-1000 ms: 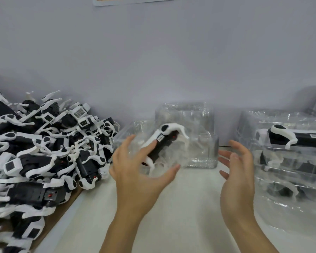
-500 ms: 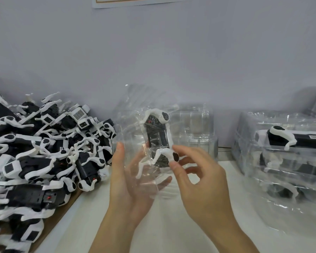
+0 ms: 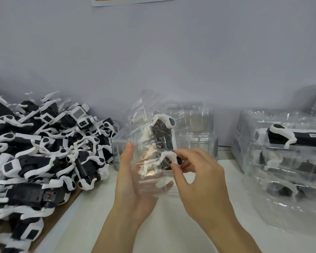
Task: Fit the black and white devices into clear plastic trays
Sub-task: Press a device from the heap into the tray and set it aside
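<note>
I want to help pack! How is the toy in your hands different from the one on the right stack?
The device in the hands stands upright, lifted off the table; the device on the stack lies flat. Fingers of the right hand pinch the first one; nothing touches the other. Both are black and white, in clear trays.

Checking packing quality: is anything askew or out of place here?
Yes. The device in the clear tray sits tilted, not seated; the right hand pinches its lower white end, while the left hand holds the tray.
</note>
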The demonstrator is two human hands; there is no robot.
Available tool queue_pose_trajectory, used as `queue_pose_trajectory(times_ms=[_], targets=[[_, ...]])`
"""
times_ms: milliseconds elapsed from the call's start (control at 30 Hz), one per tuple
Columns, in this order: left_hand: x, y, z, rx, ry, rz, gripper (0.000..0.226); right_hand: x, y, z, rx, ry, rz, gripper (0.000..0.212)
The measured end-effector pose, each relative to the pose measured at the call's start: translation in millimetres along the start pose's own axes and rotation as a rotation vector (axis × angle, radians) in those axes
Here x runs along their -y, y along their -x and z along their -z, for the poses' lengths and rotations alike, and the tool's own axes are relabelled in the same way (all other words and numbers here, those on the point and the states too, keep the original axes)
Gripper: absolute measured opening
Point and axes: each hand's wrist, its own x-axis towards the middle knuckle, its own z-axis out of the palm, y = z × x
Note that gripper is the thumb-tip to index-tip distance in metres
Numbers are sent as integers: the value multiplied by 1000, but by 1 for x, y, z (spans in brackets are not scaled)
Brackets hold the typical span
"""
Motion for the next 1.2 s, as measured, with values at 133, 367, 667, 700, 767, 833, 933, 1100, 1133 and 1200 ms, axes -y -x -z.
queue_pose_trajectory(times_ms=[133,367,667,700,767,833,933,1100,1133,1200], targets=[[-1,-1,0,28,0,-2,64,2,1,-1,-65,-48,-19,29],[-5,2,-2,1,-78,3,80,-3,-1,3,11,-97,-81,21],[-5,7,-16,-141,-350,-3,73,-12,-14,20,-58,-305,-227,27],[-4,7,-17,-123,-378,-6,77,-12,-15,21,-90,-325,-232,31],[-4,7,-18,-29,-425,-13,73,-10,-16,23,-134,-325,-215,31],[-4,8,-18,18,-463,-6,71,-8,-16,25,-153,-310,-192,24],[-3,8,-16,41,-486,-1,77,-9,-17,28,-160,-294,-192,23],[-3,8,-17,30,-463,7,76,-11,-17,31,-177,-229,-181,30],[-3,8,-17,33,-466,2,77,-11,-17,31,-182,-222,-180,29],[-4,7,-17,31,-468,-1,77,-11,-17,31,-186,-216,-179,28]])
